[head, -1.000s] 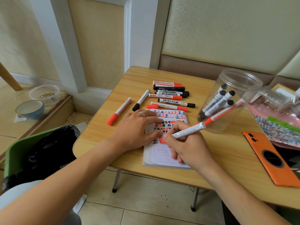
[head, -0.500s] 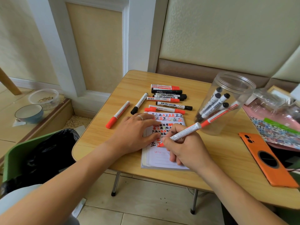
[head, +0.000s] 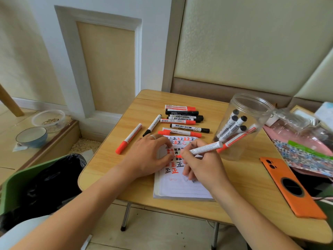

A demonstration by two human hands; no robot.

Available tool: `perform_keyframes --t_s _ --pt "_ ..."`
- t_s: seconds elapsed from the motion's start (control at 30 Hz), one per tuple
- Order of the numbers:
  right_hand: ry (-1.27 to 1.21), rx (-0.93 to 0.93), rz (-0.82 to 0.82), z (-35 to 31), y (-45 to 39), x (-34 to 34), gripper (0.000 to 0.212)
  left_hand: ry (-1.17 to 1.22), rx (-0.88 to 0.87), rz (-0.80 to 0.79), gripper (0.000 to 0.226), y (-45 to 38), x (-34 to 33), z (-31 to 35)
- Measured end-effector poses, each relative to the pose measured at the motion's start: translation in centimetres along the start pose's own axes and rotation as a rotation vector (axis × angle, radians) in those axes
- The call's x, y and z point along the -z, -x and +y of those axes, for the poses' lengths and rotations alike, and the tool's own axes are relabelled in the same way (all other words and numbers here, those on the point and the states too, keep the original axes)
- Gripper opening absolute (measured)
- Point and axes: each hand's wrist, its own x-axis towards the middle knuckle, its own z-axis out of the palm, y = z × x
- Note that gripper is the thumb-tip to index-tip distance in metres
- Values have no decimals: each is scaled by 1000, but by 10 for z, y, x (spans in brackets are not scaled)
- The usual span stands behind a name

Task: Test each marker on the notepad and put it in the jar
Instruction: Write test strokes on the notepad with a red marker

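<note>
My right hand [head: 203, 165] grips a white marker with a red tip [head: 205, 148], its tip down on the notepad [head: 180, 188]. Red and black characters cover the pad's upper half. My left hand [head: 149, 156] lies flat on the pad's left side, fingers spread. A clear plastic jar [head: 239, 150] stands right of the pad and holds several markers, most with black caps, one with a red cap. Behind the pad lie several loose markers [head: 182, 121] in red and black. Two more, a red-capped one [head: 128, 138] and a black-capped one [head: 152, 125], lie to the left.
An orange phone [head: 290, 188] lies at the table's right front. Plastic packaging and patterned paper [head: 304, 152] pile up at the far right. A green bin with a black bag [head: 43, 184] stands left of the wooden table [head: 108, 165]. Two bowls [head: 31, 137] sit on a low step.
My right hand has moved the marker tip up the page to a higher row of characters. My left hand stays flat on the pad. The camera has tilted upward slightly.
</note>
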Motion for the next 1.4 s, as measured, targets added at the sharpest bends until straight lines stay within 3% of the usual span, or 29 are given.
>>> perform_keyframes --t_s 0.13,0.27,0.47,0.77,0.87,1.0,1.1,1.4 --pt "-135 -32 21 -4 -12 -4 6 -4 65 76 27 -14 3 3" --pt "-221 -111 27 -6 -16 -8 7 -173 98 223 27 -32 -1 -1" --pt "-271 -178 30 -5 -19 -6 12 -336 65 208 28 -47 -3 -3" --pt "-286 -178 31 -2 -21 -4 12 -321 25 255 25 -47 -4 -4" --pt "-312 -179 33 -2 -20 -3 11 -225 59 336 33 -43 -2 0" --pt "-358 -178 44 -3 -18 -2 9 123 -1 322 19 -26 9 14" --pt "-398 -153 58 -3 -16 -2 8 122 -75 247 17 -16 11 18" --pt "-404 -106 36 0 -15 -1 5 104 -35 221 19 -10 10 15"
